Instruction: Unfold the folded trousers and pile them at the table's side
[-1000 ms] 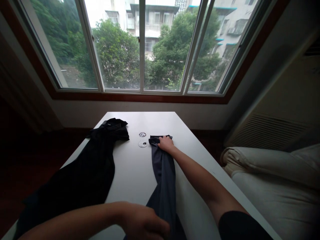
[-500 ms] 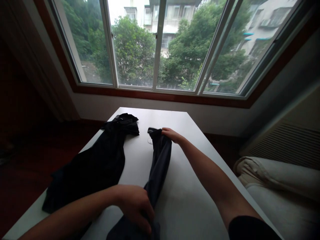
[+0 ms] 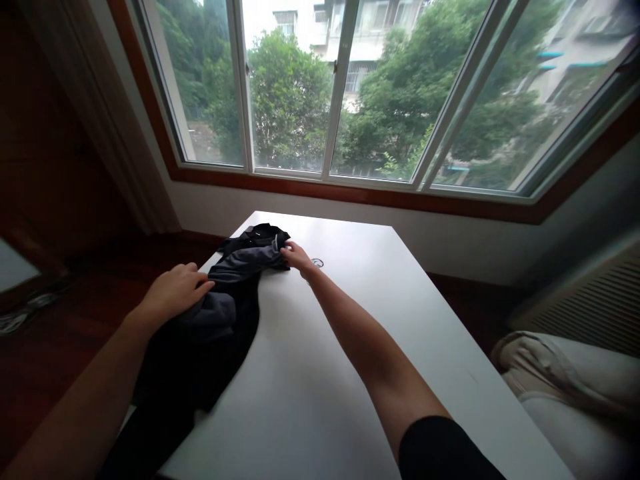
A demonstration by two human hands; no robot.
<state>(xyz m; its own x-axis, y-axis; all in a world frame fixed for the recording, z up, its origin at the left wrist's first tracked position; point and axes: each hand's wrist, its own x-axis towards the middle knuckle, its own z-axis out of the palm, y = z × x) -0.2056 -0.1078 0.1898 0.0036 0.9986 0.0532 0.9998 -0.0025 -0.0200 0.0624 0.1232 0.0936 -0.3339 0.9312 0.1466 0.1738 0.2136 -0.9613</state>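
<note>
A dark grey garment (image 3: pixel 240 265) lies loosely over black clothing (image 3: pixel 230 353) along the left side of the white table. My right hand (image 3: pixel 297 257) pinches its far end, near a pale-edged opening. Closer to me, my left hand (image 3: pixel 177 290) grips the bunched near part, thumb toward the right and fingers curled over the cloth. What lies under the left palm is hidden. The garment's exact kind is not clear from its folds.
The white table (image 3: pixel 340 373) reaches toward the window. A small ring-like item (image 3: pixel 317 263) lies beyond my right wrist. Pale rolled bedding (image 3: pixel 570 367) stands to the right of the table, and a curtain (image 3: pixel 100 133) hangs at the left.
Both hands have moved left, carrying the grey garment from the table's middle onto the black clothing. The view has shifted slightly left.
</note>
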